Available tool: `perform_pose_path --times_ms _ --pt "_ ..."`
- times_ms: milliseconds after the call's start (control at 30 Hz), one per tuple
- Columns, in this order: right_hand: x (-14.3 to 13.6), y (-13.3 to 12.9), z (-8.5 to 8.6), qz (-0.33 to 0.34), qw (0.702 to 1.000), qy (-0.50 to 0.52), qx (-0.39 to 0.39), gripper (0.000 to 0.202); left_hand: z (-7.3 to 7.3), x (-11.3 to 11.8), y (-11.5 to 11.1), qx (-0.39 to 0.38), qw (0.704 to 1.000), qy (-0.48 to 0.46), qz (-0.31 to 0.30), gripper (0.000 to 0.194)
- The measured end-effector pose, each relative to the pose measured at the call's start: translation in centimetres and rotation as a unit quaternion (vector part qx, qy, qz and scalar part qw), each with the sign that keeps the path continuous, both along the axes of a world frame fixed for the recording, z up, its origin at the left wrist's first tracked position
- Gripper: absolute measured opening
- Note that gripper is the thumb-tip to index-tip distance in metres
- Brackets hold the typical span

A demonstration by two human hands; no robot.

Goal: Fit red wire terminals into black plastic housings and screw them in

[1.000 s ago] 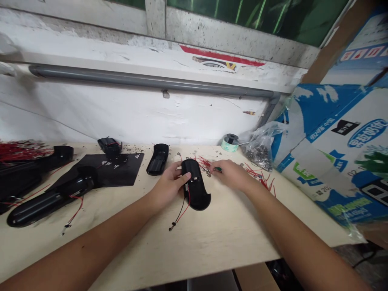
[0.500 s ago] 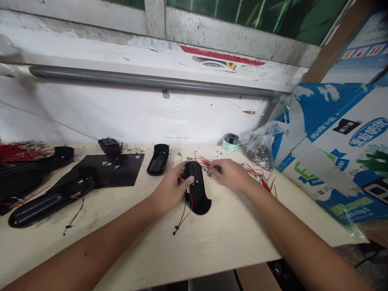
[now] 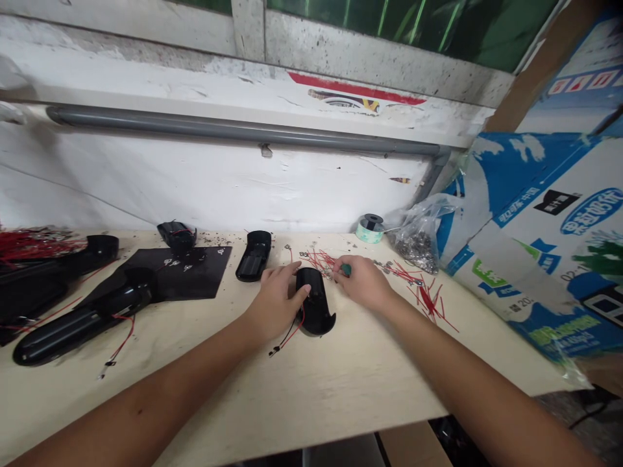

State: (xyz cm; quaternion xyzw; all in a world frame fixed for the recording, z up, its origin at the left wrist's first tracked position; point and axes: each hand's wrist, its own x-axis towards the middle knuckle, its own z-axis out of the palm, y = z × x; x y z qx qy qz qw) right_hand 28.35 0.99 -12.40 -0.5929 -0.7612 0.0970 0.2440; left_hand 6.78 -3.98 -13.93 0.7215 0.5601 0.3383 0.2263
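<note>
My left hand (image 3: 278, 299) grips a black plastic housing (image 3: 318, 318) by its left side, thumb over the rim. Thin red and black wires trail from the housing to a small connector (image 3: 275, 351) on the table. Just right of the housing, my right hand (image 3: 366, 283) is closed around a small tool with a green handle (image 3: 346, 268); its tip is hidden. Red wires (image 3: 318, 261) with small metal tabs lie right behind both hands. Another black housing (image 3: 254, 257) rests on the table behind my left hand.
At left, a long black housing (image 3: 80, 327) lies near a dark flat sheet (image 3: 207, 275) bearing metal tabs. More red wires (image 3: 431, 301) are scattered at right. A tape roll (image 3: 370, 228), a plastic bag of metal parts (image 3: 416, 246) and a blue-white carton (image 3: 535, 240) stand at the back right.
The housing has shifted and tilted slightly in my left hand, and its connector has moved up and left. My right hand has moved slightly left, its green handle now turned more toward me.
</note>
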Motion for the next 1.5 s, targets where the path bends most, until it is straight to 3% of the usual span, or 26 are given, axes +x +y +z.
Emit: perform_pose_path --times_ms 133,333,500,600,667,800,933,1033,1100,1233,1500 --pt "-0.1 0.2 -0.1 0.028 0.996 0.085 0.022 0.013 0.2 0.0 -0.1 0.013 1.0 0.004 0.002 0.051" --pt "-0.7 -0.3 0.0 0.083 0.985 0.133 0.069 0.016 0.7 0.2 -0.7 0.063 0.998 -0.024 0.001 0.033" --pt "-0.8 -1.3 0.6 0.204 0.944 0.032 0.258 0.019 1.4 -0.1 -0.8 0.082 0.987 -0.134 -0.019 0.034" --pt "-0.8 -1.8 0.8 0.22 0.915 -0.054 0.334 0.022 1.7 -0.2 -0.8 0.034 0.978 -0.2 -0.047 0.048" --pt "-0.9 -2.1 0.8 0.23 0.903 -0.095 0.35 0.023 1.8 0.0 -0.9 0.017 0.979 -0.195 -0.06 0.047" --pt "-1.5 -2.8 0.8 0.243 0.914 -0.079 0.315 0.023 1.9 0.8 -1.2 0.032 0.984 -0.165 -0.057 0.032" --pt "-2.2 -2.9 0.5 0.208 0.947 0.126 0.209 0.033 1.7 0.7 -1.2 0.045 0.987 -0.149 -0.04 0.029" --pt "-2.4 -2.3 0.3 0.171 0.93 0.312 0.092 0.031 1.6 0.4 -1.0 0.078 0.99 -0.117 -0.01 0.026" --pt "-2.5 -1.8 0.3 0.183 0.906 0.381 0.02 0.027 1.6 0.3 -1.0 0.102 0.99 -0.097 0.001 0.024" --pt "-2.6 -1.7 0.5 0.232 0.882 0.406 -0.062 0.033 1.6 0.5 -1.2 0.124 0.99 -0.063 -0.001 0.022" --pt "-2.7 -2.7 0.8 0.265 0.895 0.35 -0.077 0.03 1.8 0.7 -1.5 0.115 0.992 -0.049 -0.016 0.022"
